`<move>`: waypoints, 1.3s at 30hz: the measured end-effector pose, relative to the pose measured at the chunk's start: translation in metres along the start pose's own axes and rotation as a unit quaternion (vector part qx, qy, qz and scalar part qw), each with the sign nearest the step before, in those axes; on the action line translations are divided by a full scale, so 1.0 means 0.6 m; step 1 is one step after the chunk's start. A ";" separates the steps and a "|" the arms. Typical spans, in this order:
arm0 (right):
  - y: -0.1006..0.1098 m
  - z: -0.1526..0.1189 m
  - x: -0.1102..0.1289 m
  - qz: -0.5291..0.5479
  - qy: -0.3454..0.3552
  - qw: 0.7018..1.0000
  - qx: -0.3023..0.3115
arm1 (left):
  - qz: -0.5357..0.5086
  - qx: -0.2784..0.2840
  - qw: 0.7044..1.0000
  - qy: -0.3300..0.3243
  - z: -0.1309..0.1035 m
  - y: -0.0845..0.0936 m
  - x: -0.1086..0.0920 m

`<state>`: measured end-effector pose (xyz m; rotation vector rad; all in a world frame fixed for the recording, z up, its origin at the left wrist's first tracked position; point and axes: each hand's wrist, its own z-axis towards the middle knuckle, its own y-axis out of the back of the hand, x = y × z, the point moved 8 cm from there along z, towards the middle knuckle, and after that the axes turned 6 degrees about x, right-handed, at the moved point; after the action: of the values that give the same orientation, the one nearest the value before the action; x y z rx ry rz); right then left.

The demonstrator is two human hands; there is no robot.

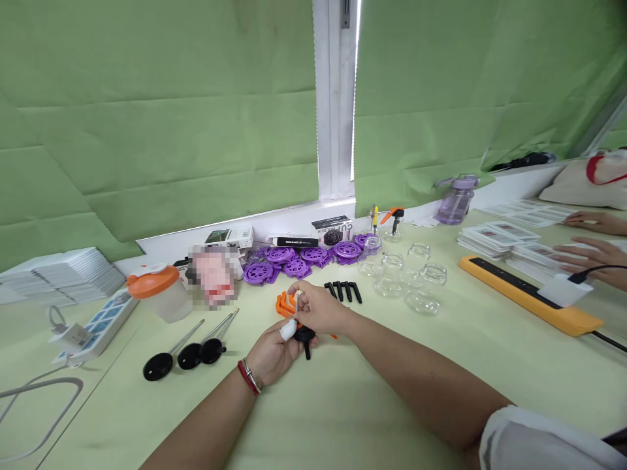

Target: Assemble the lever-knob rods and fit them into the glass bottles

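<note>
My left hand [272, 356], with a white wrap on one finger, is closed around a black round lid [305, 333] that has a short black stem pointing toward me. Above the lid my right hand [318, 310] is closed, its fingertips pinching a thin metal rod [296, 304]. Orange curved blades [284, 303] lie just behind my hands; how they sit against the rod is partly hidden. To the right of them several black handles [344, 292] are lined up. Three black discs with metal rods [200, 354] lie to the left.
Purple slotted parts [298, 258] and boxes [333, 230] line the back. Clear glass jars [389, 277] stand to the right, beyond them an orange power strip [529, 294] and another person's hands [595, 254]. An orange-lidded cup [159, 290] and a white power strip [105, 323] are left.
</note>
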<state>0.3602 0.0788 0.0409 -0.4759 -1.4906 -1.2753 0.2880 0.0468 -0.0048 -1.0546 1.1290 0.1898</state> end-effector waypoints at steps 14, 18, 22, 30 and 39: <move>-0.005 0.005 -0.012 0.047 -0.006 0.999 0.010 | 0.004 -0.011 1.000 0.004 -0.002 0.001 0.001; -0.008 0.004 -0.008 0.032 0.007 0.999 0.021 | 0.000 -0.010 1.000 0.004 -0.001 0.003 0.001; -0.007 0.002 -0.003 -0.001 0.013 1.000 0.022 | -0.001 -0.010 1.000 0.000 0.000 0.004 0.000; -0.010 0.001 -0.006 -0.049 0.029 0.998 0.028 | -0.008 0.000 1.000 -0.001 0.000 0.007 0.004; -0.012 0.000 -0.005 -0.054 0.021 0.998 0.032 | -0.010 -0.004 1.000 0.000 -0.001 0.004 0.003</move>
<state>0.3553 0.0770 0.0353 -0.3276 -1.5340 -1.3099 0.2871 0.0472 -0.0076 -1.0718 1.1181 0.1782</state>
